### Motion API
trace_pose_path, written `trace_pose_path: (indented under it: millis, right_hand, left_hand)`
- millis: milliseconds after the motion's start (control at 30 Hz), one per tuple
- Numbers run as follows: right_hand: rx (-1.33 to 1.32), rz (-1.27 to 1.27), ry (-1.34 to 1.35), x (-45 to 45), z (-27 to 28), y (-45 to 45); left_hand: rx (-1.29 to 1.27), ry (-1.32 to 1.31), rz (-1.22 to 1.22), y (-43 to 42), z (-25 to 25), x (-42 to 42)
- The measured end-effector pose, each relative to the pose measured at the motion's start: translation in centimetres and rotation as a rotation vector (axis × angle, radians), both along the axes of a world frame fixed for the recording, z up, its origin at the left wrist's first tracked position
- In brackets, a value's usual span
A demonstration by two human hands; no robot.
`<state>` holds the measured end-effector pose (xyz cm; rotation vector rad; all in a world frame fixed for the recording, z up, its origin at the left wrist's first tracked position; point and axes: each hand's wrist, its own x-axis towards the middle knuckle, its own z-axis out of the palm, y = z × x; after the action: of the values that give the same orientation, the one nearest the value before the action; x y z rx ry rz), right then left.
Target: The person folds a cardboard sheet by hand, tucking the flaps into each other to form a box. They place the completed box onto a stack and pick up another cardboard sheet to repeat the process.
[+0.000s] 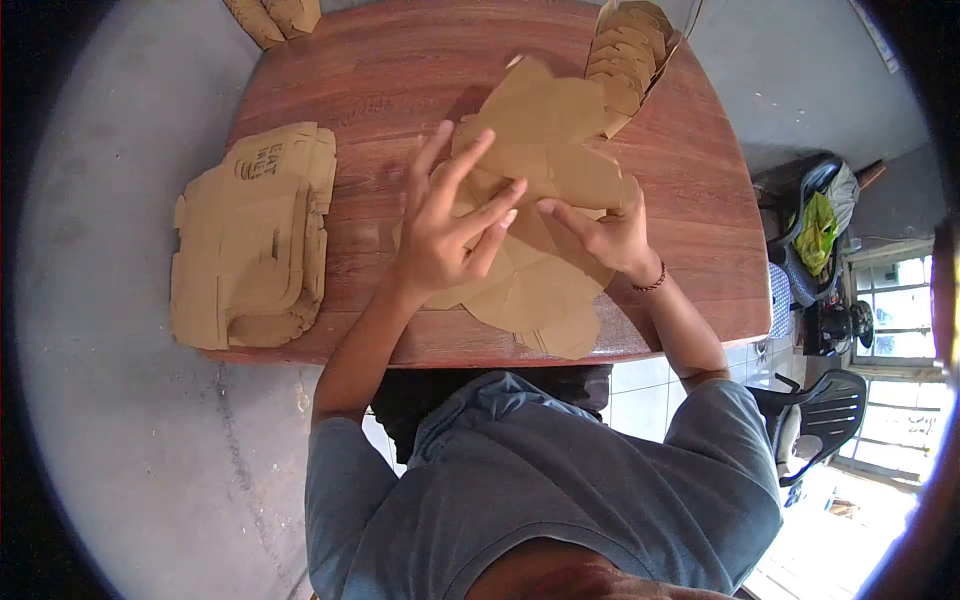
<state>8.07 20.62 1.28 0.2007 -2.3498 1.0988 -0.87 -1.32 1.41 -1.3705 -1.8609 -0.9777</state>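
A flat brown cardboard box blank (540,110) with rounded flaps is held tilted above the table. My right hand (612,232), wearing a braided bracelet, grips its near right edge, thumb on top and the other fingers mostly hidden beneath. Spread fingers show on my left hand (445,215), which is beside the blank's left edge; whether the fingertips touch it I cannot tell. Below both hands, more cardboard blanks (545,300) lie flat near the table's front edge, partly covered by the held one.
A stack of flat cardboard blanks (245,250) with dark print lies at the table's left. Folded cardboard boxes (630,60) stand nested at the back right, and more cardboard pieces (275,18) are at the far left corner. Chairs (825,415) stand to the right of the wooden table (700,240).
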Motion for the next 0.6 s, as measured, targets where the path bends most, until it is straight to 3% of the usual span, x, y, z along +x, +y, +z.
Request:
trace_pose_path:
  millis: [33,100,133,167,233,267,300,400,467,600]
  right_hand:
    - [0.002,0.003,0.001,-0.1,-0.5,0.3]
    - [0.167,-0.036,0.194,-0.3,-1.0,0.7]
    - [0.169,-0.034,0.197,-0.4,-0.9,0.7]
    - [0.282,-0.007,0.215,-0.4,-0.6,0.5]
    - [0.399,0.027,0.234,-0.2,-0.2,0.0]
    - [0.535,0.053,0.253,-0.1,-0.1,-0.4]
    - [0.67,0.078,0.272,-0.1,0.0,-0.9]
    - [0.737,0.107,0.251,-0.2,-1.4,-1.9]
    - [0.758,0.149,0.211,-0.3,-1.5,-2.5]
    - [0.641,0.284,0.103,-0.8,0.6,-3.2]
  left_hand:
    - [0.002,0.001,0.003,0.0,-0.7,-0.2]
    - [0.259,-0.313,-0.021,0.2,-2.4,-0.8]
    - [0.412,-0.625,-0.15,1.0,-2.9,-0.3]
    - [0.415,-0.623,-0.151,1.2,-2.7,0.1]
    - [0.57,-1.5,-0.433,1.5,-2.1,0.6]
    - [0.649,-1.7,-0.552,1.8,-2.2,0.7]
    - [0.655,-1.696,-0.551,1.8,-2.6,0.5]
    - [0.621,-1.893,-0.769,2.0,-3.6,-0.2]
    - [0.747,-1.925,-0.567,2.5,-3.7,0.0]
    - [0.79,-1.928,-0.522,1.6,-3.0,-0.9]
